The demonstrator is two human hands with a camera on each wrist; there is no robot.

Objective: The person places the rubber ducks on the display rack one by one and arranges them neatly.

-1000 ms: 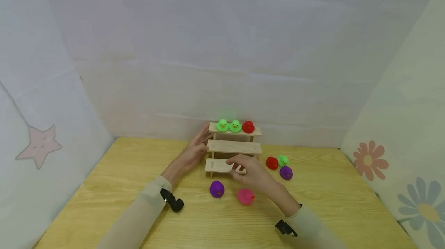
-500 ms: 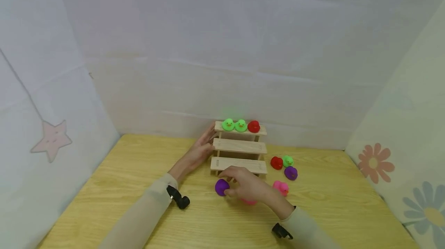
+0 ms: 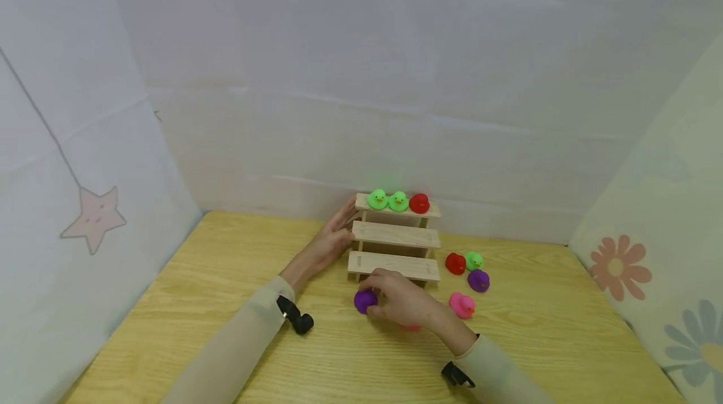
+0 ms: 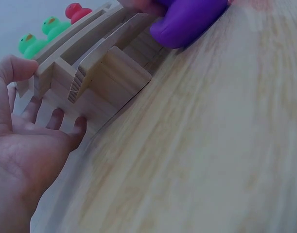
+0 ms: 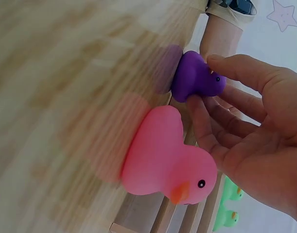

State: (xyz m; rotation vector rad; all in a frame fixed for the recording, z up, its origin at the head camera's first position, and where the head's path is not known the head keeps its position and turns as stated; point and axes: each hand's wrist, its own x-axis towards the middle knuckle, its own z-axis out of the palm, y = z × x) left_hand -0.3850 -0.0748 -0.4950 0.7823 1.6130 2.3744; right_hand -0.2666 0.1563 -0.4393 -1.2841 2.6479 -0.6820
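Observation:
A three-step wooden display stand (image 3: pixel 395 234) stands near the back wall, two green rubber ducks (image 3: pixel 378 199) and a red one (image 3: pixel 419 203) on its top step. My left hand (image 3: pixel 326 247) grips the stand's left end; in the left wrist view the thumb lies on a step's edge, fingertips against the side. In front of the bottom step, my right hand (image 3: pixel 403 299) holds a purple rubber duck (image 5: pixel 194 77) between thumb and fingers, the duck low at the tabletop. Close beside that hand sits a pink duck (image 5: pixel 163 160), mostly covered by it in the head view.
Right of the stand, a red duck (image 3: pixel 455 263), a green duck (image 3: pixel 474 260) and a purple duck (image 3: pixel 478 280) sit clustered on the wooden table (image 3: pixel 316 360). Another pink duck (image 3: pixel 462 305) is nearer the front. White cloth walls (image 3: pixel 339 78) enclose the back and sides.
My right hand has moved from over the bottom step down toward the front and taken hold of the purple duck. The left hand stays on the stand; the head view has shifted slightly.

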